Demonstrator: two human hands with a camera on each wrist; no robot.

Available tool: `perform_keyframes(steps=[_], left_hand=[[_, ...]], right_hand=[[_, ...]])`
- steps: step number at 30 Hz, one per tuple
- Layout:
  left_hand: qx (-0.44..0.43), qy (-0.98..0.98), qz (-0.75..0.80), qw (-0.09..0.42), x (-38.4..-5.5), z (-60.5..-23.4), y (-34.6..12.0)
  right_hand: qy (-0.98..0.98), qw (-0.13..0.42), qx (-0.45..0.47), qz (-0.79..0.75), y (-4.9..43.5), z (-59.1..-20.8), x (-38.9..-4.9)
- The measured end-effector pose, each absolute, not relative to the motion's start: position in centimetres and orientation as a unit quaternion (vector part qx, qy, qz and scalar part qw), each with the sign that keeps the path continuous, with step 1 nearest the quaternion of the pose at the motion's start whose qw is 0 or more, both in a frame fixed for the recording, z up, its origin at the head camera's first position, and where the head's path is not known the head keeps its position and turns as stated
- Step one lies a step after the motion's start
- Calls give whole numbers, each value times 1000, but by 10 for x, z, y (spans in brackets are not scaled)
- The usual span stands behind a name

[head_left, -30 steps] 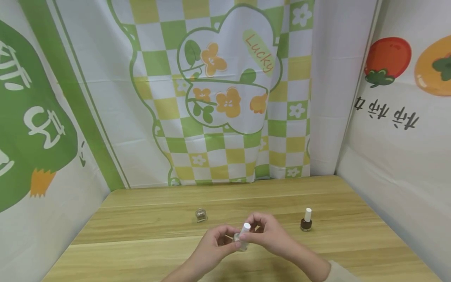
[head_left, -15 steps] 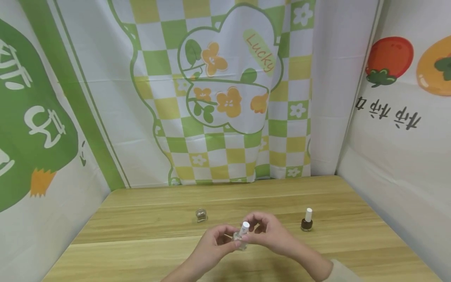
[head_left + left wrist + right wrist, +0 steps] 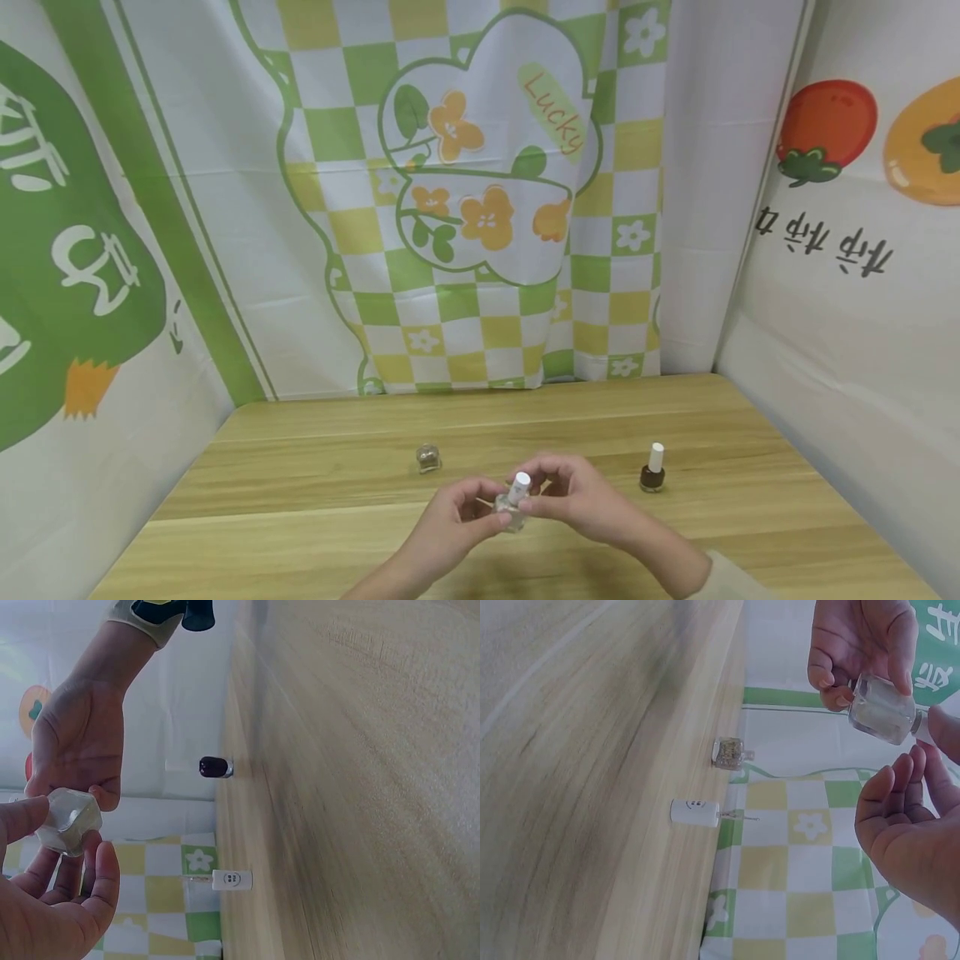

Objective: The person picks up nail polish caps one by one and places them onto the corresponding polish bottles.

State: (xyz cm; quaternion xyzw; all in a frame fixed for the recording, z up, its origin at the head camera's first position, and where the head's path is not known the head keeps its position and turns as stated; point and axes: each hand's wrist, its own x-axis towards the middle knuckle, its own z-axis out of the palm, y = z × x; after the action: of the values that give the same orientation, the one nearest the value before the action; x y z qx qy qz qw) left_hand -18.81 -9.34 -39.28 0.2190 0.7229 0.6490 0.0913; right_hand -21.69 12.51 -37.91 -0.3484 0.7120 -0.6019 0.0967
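Note:
My left hand [image 3: 453, 521] grips the glass body of a clear nail polish bottle [image 3: 510, 515] between thumb and fingers. My right hand [image 3: 588, 500] pinches its white cap [image 3: 519, 487], which sits on the bottle's neck. The bottle is raised over the table and leans slightly; pale, see-through content shows in the left wrist view, where the bottle body [image 3: 71, 821] is nearest. Behind the hands, another white cap [image 3: 694, 813] stands on the table with its thin brush pointing up. The right hand hides that loose cap in the head view.
A capless glittery brown nail polish bottle [image 3: 428, 457] stands beyond my left hand. To the right, a dark nail polish bottle [image 3: 652, 472] stands upright with its white cap on. Printed cloths hang around the back and sides of the wooden table [image 3: 315, 450].
Around the cap, my right thumb and fingers have shifted slightly. The bottle's tilt changes a little, while my left hand keeps its hold almost in place.

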Motion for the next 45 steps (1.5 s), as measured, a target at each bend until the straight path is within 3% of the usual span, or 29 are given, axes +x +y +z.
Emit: perform_keyframes(steps=[23,45], left_hand=[[218,728,644,92,-188,-393,-89],[222,733,637,88,-188,-392,-90]], right_hand=[[727,108,-279,-618,121,-378,-213],[683,118,-385,-610,131,-377,-221]])
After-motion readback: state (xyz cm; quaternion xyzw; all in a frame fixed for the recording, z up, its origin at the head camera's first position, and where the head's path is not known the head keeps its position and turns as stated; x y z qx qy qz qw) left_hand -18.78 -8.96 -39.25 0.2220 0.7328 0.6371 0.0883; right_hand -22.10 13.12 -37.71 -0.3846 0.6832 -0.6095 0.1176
